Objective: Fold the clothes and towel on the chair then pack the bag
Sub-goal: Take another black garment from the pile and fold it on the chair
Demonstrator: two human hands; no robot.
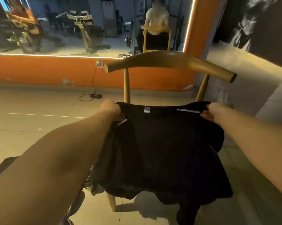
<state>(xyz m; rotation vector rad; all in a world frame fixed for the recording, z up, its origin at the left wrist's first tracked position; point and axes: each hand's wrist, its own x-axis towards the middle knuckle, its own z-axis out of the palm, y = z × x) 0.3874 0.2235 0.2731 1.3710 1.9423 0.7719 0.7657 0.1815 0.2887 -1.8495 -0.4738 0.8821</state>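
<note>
A black shirt with a small white neck label and white stripes lies spread over the seat of a wooden chair, its hem hanging off the front edge. My left hand grips the shirt's far left shoulder. At the far right shoulder my right hand grips the cloth too. The chair's seat is hidden under the fabric. Any towel or other clothes beneath the shirt cannot be made out.
A dark bag or cloth lies on the floor at lower left, partly hidden by my arm. A black cable and adapter sit by the orange wall. A large mirror reflects gym machines and a person. A grey wall stands right.
</note>
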